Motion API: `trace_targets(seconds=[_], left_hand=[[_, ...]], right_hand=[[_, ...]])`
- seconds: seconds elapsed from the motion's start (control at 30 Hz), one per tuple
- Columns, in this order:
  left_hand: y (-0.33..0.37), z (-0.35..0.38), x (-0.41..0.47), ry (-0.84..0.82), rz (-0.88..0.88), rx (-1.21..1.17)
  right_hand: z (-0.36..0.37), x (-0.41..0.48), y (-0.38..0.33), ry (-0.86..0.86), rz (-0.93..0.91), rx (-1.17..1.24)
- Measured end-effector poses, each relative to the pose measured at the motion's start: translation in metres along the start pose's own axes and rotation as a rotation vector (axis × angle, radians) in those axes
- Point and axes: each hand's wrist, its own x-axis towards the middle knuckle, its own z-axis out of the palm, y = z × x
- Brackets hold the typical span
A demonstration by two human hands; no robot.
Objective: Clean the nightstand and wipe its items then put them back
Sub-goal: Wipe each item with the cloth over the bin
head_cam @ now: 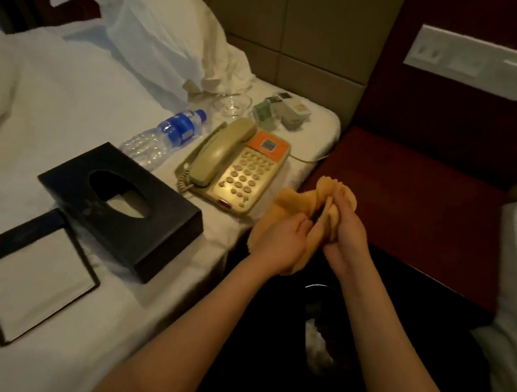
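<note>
Nearest, the left hand (280, 244) and right hand (347, 242) were closed together on a yellow cloth (292, 200), probably bunching it for wiping. The phone (237, 173), bottle (163, 135), tissue box (170, 214) and notepad (36, 272) lay on the bed (50, 105), I think so that the nightstand (413, 198) could be cleaned.

Bare left hand (280, 244), bare right hand (349, 239), 2 forearms (189, 327) uncovered along their whole visible length

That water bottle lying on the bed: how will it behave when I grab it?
The water bottle lies on its side on soft bedding, so it may roll if nudged. Its thin, ribbed clear plastic will probably dent under a firm squeeze.
</note>
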Motion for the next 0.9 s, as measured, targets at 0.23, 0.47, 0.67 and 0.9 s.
trace_targets(seconds=[0.23, 0.47, 0.67, 0.9], left_hand=[[0.021, 0.036, 0.0, -0.238, -0.063, -0.147], [0.011, 0.042, 0.007, -0.211, -0.184, -0.379], [0.012, 0.057, 0.015, -0.073, -0.144, -0.072], [0.021, 0.066, 0.008, -0.196, -0.092, -0.056]], right_hand=[[-0.032, 0.007, -0.017, 0.204, 0.051, 0.043], [-0.068, 0.016, -0.042, 0.222, -0.022, 0.355], [-0.042, -0.01, 0.01, 0.157, -0.267, -0.656], [-0.065, 0.006, 0.004, 0.327, -0.319, -0.72]])
